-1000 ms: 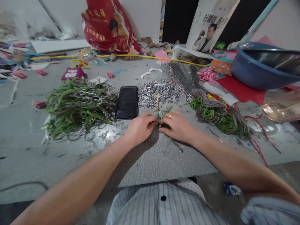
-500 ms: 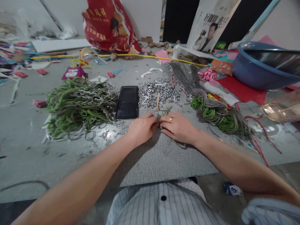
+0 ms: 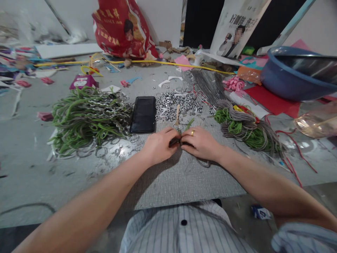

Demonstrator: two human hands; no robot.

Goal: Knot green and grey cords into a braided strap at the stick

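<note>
My left hand (image 3: pixel 158 144) and my right hand (image 3: pixel 201 142) meet fingertip to fingertip on the grey textured mat (image 3: pixel 184 175), both pinched on a short green cord (image 3: pixel 187 125) whose end sticks up between them. A gold ring shows on my right hand. Just beyond my fingers lie a small wooden stick (image 3: pixel 177 115) and a heap of metal nuts (image 3: pixel 176 102). A black phone (image 3: pixel 143 114) lies face up to the left of the nuts.
A big pile of green and grey cords with metal rings (image 3: pixel 86 117) lies at the left, a smaller bundle (image 3: pixel 244 128) at the right. A blue basin (image 3: pixel 297 73) stands at the far right. A red bag (image 3: pixel 122 28) and scraps line the back.
My hands have drawn a little closer together and nearer to me. The green cord end between them has tilted slightly. Nothing else has moved.
</note>
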